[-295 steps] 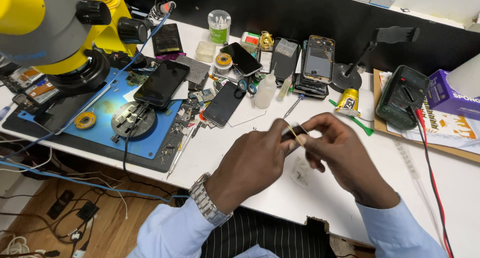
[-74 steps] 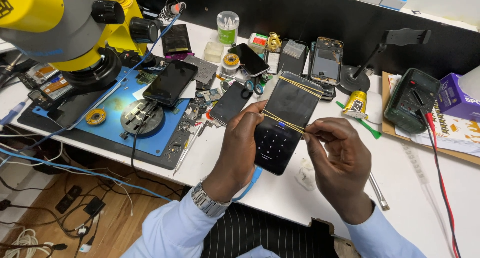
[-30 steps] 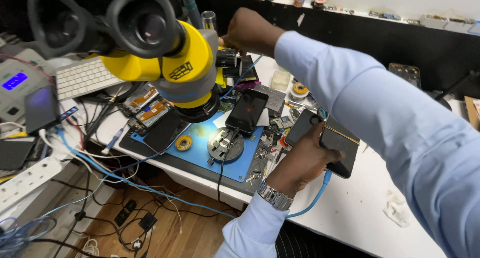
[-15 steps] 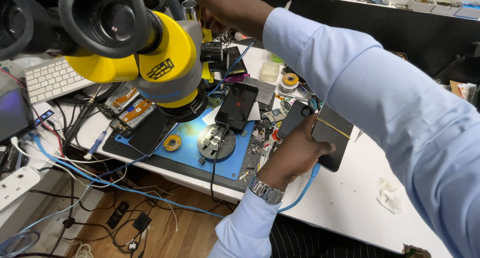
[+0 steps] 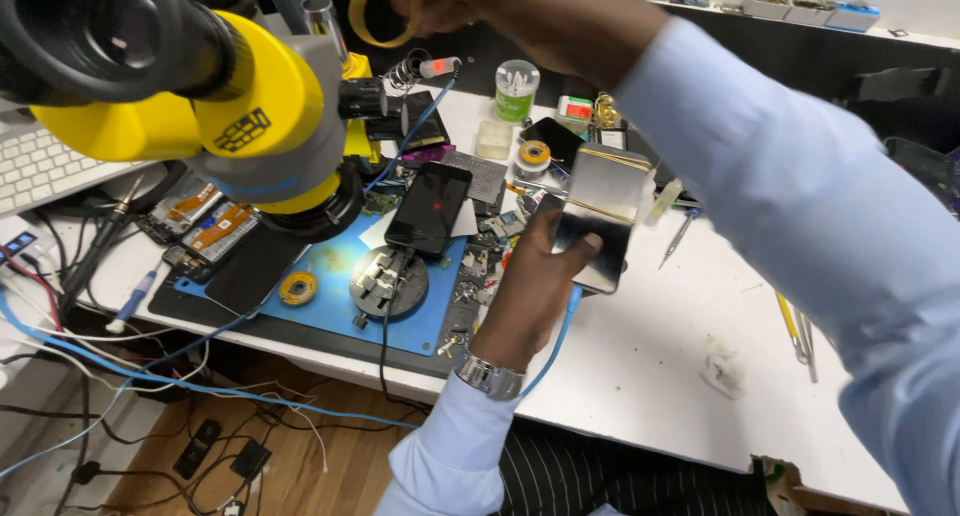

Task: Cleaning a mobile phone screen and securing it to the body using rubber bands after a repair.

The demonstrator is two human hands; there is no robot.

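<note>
My left hand [image 5: 538, 276] grips a phone [image 5: 603, 204] from below and holds it tilted above the white bench. The phone's shiny face points up and thin yellow bands run across it. A blue cable hangs under that hand. My right arm stretches over the bench to the far back, behind the yellow microscope [image 5: 200, 96]. My right hand [image 5: 445, 1] pinches a thin yellowish ring [image 5: 362, 11], perhaps a tape roll, at the top edge of the view.
A blue work mat [image 5: 320, 306] carries a black phone [image 5: 430, 206], a round metal holder [image 5: 388, 281] and a small yellow reel [image 5: 297, 288]. Loose phone parts crowd the back. A keyboard [image 5: 40, 166] lies left. Tweezers [image 5: 795, 326] and a crumpled wipe [image 5: 725, 371] lie right.
My right hand, reaching behind the microscope, now shows a yellowish ring in its fingers. My left hand has kept the phone and tilted its shiny face upward.
</note>
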